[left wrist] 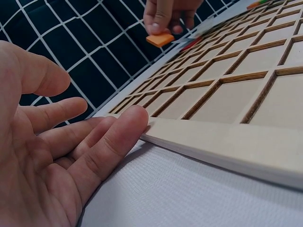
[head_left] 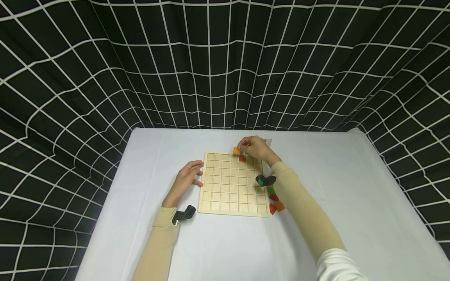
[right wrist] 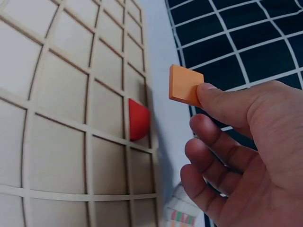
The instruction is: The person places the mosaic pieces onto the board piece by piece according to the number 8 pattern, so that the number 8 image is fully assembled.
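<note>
A square wooden board with a grid of recessed cells lies on the table. Over its far edge, my right hand pinches a flat orange square tile between thumb and index finger, the other fingers loosely bent. One rounded red piece sits in a cell of the board's far row, close below that tile. At the board's left edge my left hand rests with relaxed fingers; in the left wrist view a fingertip meets the rim. Nothing is held in it.
Beside the board's right edge, partly under the right forearm, lie several loose pieces: a green piece, red ones and an orange square. A card with coloured prints lies behind the right hand. A dark gridded curtain surrounds the white table.
</note>
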Tool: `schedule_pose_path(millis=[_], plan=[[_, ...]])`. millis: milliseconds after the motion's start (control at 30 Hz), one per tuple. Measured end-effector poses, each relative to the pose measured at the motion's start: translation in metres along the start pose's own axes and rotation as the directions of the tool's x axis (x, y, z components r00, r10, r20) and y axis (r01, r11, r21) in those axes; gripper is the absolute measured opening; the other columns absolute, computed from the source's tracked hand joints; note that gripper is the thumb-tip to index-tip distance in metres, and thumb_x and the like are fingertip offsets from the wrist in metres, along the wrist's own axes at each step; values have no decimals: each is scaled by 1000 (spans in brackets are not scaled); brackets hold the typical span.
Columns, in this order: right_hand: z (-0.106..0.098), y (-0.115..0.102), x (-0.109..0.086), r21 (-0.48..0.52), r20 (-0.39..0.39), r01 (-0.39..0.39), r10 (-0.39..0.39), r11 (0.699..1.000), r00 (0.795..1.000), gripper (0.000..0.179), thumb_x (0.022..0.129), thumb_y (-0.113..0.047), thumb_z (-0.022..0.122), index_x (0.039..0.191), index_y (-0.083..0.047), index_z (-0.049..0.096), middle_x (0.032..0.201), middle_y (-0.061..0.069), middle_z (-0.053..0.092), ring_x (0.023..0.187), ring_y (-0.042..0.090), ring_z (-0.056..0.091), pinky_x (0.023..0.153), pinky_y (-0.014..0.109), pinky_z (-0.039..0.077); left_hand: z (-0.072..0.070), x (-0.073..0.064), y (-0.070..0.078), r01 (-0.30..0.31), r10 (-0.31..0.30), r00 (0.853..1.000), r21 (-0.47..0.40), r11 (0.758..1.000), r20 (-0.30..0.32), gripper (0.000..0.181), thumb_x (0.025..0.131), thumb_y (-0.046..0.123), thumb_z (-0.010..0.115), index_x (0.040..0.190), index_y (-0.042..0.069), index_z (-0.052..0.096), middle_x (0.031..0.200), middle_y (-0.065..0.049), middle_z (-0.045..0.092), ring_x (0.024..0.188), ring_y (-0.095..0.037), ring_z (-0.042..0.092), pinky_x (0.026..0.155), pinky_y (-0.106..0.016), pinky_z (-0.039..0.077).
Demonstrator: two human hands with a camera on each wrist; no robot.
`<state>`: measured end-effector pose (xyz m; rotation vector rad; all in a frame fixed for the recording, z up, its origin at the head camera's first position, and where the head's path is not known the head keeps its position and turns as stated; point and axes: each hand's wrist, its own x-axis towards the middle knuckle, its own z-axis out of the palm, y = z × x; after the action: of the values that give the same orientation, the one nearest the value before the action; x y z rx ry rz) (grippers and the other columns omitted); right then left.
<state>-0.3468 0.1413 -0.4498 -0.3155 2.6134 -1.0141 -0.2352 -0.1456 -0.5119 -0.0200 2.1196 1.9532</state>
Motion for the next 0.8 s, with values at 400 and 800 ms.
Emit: schedule_pose_path(millis=[400,800], plan=[[13,6,1,-32,52,12,-10,999,999,17,102,-27,61,102,-14,72,100,5,73,91,18,61,82,30,52,0,1,-3,-8,8,1000,9,1000,2,44,107,22,43,148,8,45,150,-13,50,105,-29,61,77,-25,63],[17,5,2,-84,84,63,-56,995,995,18,102,-24,60,100,-10,72,99,5,73,89,18,60,83,31,54,0,2,-5,-6,6,1000,3,1000,-5,42,107,24,45,147,9,47,148,-12,52,114,-30,57,75,-25,64]])
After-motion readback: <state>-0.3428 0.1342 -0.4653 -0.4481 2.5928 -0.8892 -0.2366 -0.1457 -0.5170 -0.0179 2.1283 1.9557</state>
